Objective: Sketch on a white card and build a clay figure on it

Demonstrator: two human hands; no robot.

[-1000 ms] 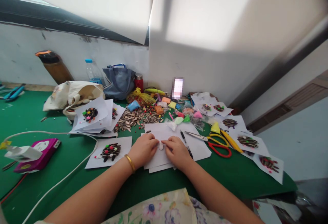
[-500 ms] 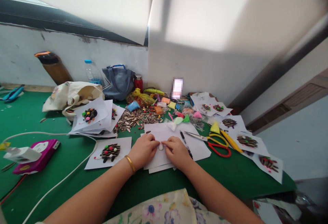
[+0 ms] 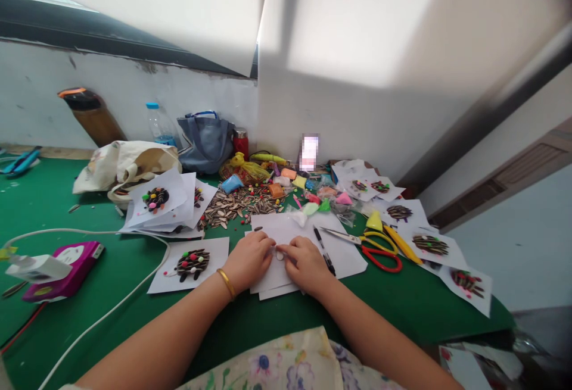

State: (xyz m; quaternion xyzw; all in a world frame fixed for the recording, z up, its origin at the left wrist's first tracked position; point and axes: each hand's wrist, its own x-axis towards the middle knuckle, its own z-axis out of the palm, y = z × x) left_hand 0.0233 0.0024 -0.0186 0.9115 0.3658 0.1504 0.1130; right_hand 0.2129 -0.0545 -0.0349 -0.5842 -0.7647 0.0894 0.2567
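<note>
Over a stack of white paper (image 3: 268,286), my left hand (image 3: 251,259), with a gold bangle at the wrist, meets my right hand (image 3: 308,264) almost fingertip to fingertip. Between them is a small white lump of modelling clay (image 3: 280,255), pinched and pressed by the fingers of both hands. Part of the lump is hidden by the fingertips. Just right of my right hand lies a black pen (image 3: 325,251). A single sunflower seed (image 3: 258,229) rests on the paper beyond my left hand.
Scissors (image 3: 379,250) with red and yellow handles lie to the right. Seeds (image 3: 232,206) and clay packets (image 3: 300,182) are heaped behind the paper. Seed pictures lie on sheets (image 3: 158,280) at both sides. A white cable (image 3: 134,286) crosses the left of the green table.
The white clay has gone from a longer drop shape to a shorter, rounder lump. My fingertips have shifted slightly and come closer together over it. The things around stay put.
</note>
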